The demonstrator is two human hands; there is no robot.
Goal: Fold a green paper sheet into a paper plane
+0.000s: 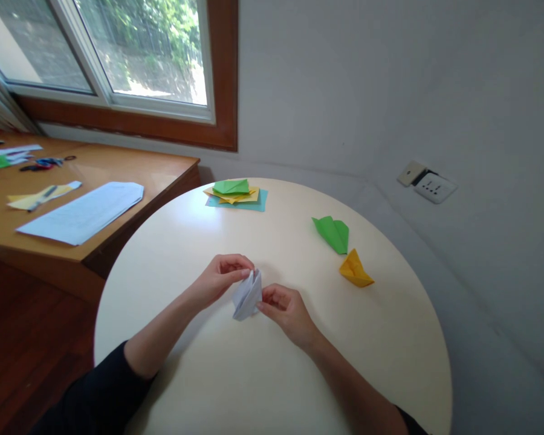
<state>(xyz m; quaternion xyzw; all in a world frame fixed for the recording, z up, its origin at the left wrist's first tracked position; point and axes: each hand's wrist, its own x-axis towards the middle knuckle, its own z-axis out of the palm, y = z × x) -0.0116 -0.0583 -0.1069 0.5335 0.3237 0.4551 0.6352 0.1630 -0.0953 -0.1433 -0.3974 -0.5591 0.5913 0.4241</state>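
A folded white paper piece (247, 296) stands on edge in the middle of the round cream table (217, 374). My left hand (220, 277) pinches its upper left edge, and my right hand (284, 307) pinches its right side. Both hands hold the paper just above the tabletop. To the right lie a folded green paper shape (332, 233) and a folded yellow paper shape (355, 269), both apart from my hands.
A stack of green, yellow and teal paper sheets (236, 194) lies at the table's far edge. A wooden desk (154, 172) on the left carries a white sheet (84, 211), paper scraps and scissors. A wall socket (428, 183) sits on the right wall.
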